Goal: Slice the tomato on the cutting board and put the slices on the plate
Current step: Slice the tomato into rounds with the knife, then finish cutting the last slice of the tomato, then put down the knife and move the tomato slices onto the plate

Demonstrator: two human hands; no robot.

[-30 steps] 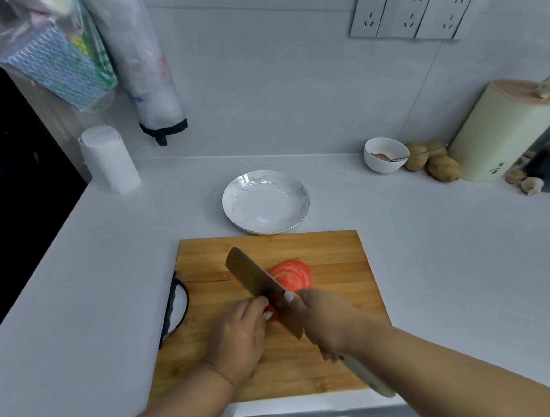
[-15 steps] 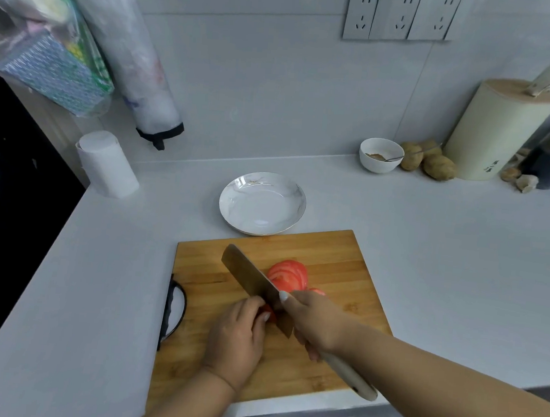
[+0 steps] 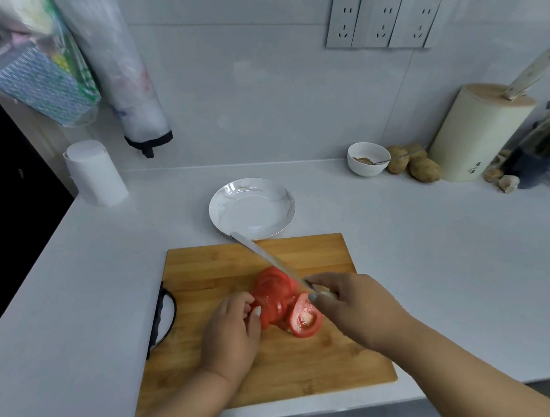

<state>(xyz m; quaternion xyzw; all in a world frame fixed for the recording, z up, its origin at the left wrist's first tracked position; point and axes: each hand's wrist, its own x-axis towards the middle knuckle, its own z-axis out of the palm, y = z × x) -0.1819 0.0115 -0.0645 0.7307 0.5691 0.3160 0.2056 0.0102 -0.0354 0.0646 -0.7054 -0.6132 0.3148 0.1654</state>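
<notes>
A sliced red tomato (image 3: 273, 293) lies in a fanned row in the middle of the wooden cutting board (image 3: 222, 276). One slice (image 3: 304, 319) has fallen flat at the right end, cut face up. My left hand (image 3: 231, 333) rests on the board with its fingertips against the near end of the row. My right hand (image 3: 357, 310) grips the knife (image 3: 263, 256), whose blade is raised and points away toward the white plate (image 3: 252, 208). The plate stands just beyond the board's far edge and holds nothing.
A white paper roll (image 3: 93, 174) stands at the back left. A small bowl with a spoon (image 3: 368, 158), potatoes (image 3: 415, 163) and a cream knife block (image 3: 477, 132) line the back wall at right. The counter drops off just past the board's near edge.
The knife has lifted off the tomato and turned edge-on, its tip now over the plate's near rim. The end slice has fallen flat to the right. My left hand stays by the row.
</notes>
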